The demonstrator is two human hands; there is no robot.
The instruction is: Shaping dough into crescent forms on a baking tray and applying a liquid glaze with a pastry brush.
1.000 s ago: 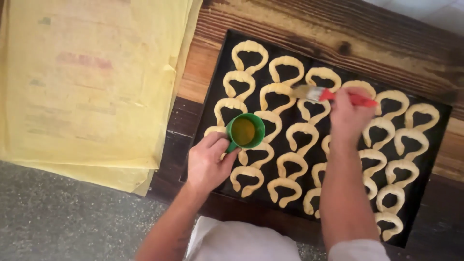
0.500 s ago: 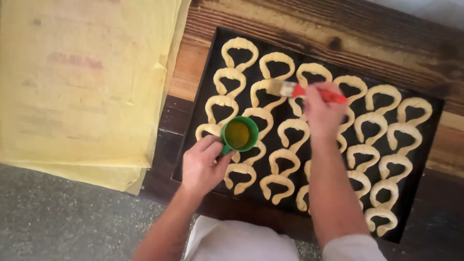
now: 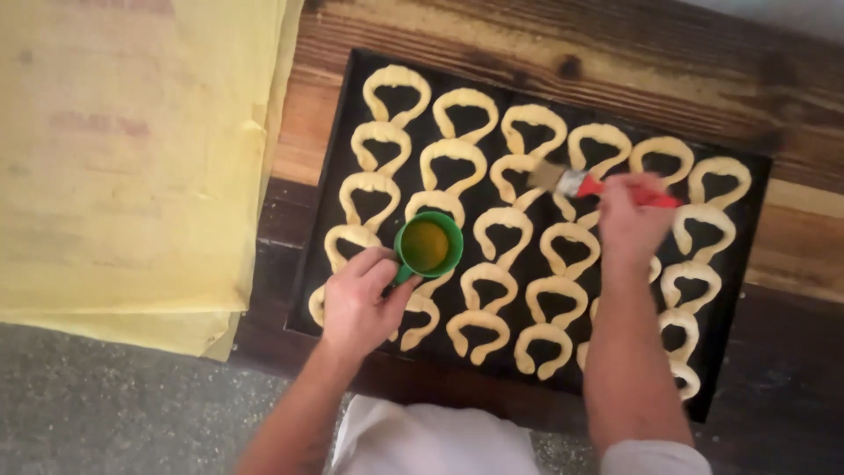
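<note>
While the right hand (image 3: 626, 220) keeps a clenched grip on the red-handled brush (image 3: 587, 185), bristles over the raw dough loops (image 3: 508, 233), the left hand (image 3: 359, 303) grasps the green cup (image 3: 428, 245) above the black tray (image 3: 338, 132). Loops look soft, fragile; brush light, best held by its handle.

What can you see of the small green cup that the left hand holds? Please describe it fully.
The green cup is small and round, and looks like plastic. It stands upright and open, and holds a yellow-brown liquid. The left hand grips it at its lower left side, over the black baking tray of raw dough loops. Whether it rests on the tray or hangs above it cannot be told.
</note>
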